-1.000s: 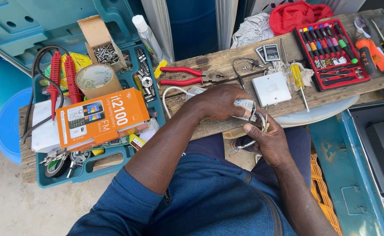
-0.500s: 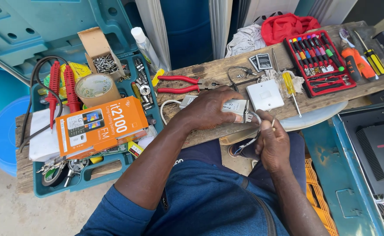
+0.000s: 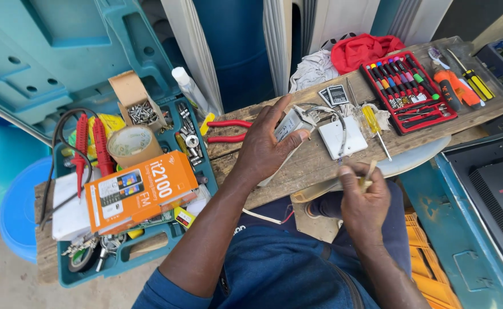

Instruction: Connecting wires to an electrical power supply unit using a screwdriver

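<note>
Two hands work at the wooden table [image 3: 297,171]. Nearest its front edge, the right hand [image 3: 365,200] is closed, pinching a thin tool. Farther in, the left hand [image 3: 265,150] grips a small grey device [image 3: 288,125] beside the white plate [image 3: 343,137]. Judged step: positioning; next calls for steady alignment.

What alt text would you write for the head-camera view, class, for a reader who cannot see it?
A person's left hand holds a small white device on a wooden plank, while the right hand pinches a thin stick-like tool. Red pliers, a white square plate and a red screwdriver case lie nearby.
</note>
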